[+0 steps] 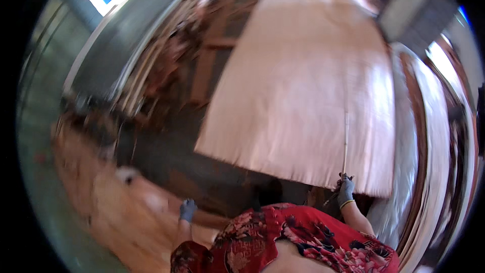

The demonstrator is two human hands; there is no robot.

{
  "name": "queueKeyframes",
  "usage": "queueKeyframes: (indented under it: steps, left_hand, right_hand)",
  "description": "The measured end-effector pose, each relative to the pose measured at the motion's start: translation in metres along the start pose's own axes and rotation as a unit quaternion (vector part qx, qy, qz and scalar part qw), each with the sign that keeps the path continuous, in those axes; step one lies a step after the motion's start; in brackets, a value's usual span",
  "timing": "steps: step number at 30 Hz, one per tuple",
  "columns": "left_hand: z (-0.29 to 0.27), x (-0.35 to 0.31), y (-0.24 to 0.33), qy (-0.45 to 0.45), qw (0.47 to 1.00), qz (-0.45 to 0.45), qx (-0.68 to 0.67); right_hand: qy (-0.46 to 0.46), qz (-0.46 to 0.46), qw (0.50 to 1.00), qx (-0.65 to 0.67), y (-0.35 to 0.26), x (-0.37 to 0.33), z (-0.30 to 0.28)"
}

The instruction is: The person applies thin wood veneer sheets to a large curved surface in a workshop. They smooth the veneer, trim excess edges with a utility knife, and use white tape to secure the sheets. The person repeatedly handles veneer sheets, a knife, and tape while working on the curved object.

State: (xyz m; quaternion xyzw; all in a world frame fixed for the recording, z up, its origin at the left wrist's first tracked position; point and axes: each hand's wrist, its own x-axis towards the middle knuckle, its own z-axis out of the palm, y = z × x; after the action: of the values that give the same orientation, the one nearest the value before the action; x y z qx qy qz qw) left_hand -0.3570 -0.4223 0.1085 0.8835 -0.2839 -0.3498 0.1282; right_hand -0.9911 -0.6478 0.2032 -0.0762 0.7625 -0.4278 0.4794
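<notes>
My right hand (346, 189), in a grey glove with a yellow cuff edge, is closed round a thin, light-coloured stick (346, 146). The stick runs away from me over a large pale sheet of wood veneer (298, 81). This hand is at the sheet's near edge, towards its right corner. My left hand (188, 209), also gloved in grey, is held low on the left with its fingers curled in and nothing visible in them. It is beside brownish wood sheets (121, 207); whether it touches them I cannot tell.
More long veneer sheets (434, 136) and a clear plastic wrap (401, 172) lie along the right. A long grey surface (126, 35) with a pale edge runs along the far left. Between it and the large sheet are wood scraps (169, 63) and dark floor (172, 146).
</notes>
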Motion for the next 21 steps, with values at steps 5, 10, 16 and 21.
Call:
queueKeyframes:
  steps: [5, 10, 16, 21]
  left_hand:
    - [-0.019, -0.136, -0.159, 0.079, 0.994, 0.073, 0.009]
    - [0.043, -0.233, -0.241, -0.073, 0.939, -0.271, -0.198]
    - [0.034, -0.147, -0.277, -0.147, 0.986, -0.079, 0.022]
    - [-0.134, 0.036, -0.298, 0.106, 0.979, 0.069, 0.161]
  right_hand:
    - [-0.088, 0.048, 0.992, 0.081, 0.01, -0.008, 0.104]
    - [-0.07, 0.022, 0.997, -0.027, -0.004, -0.021, 0.189]
    - [0.089, -0.165, 0.977, -0.101, 0.005, -0.065, 0.341]
    - [0.003, -0.173, 0.983, -0.06, 0.023, -0.153, 0.493]
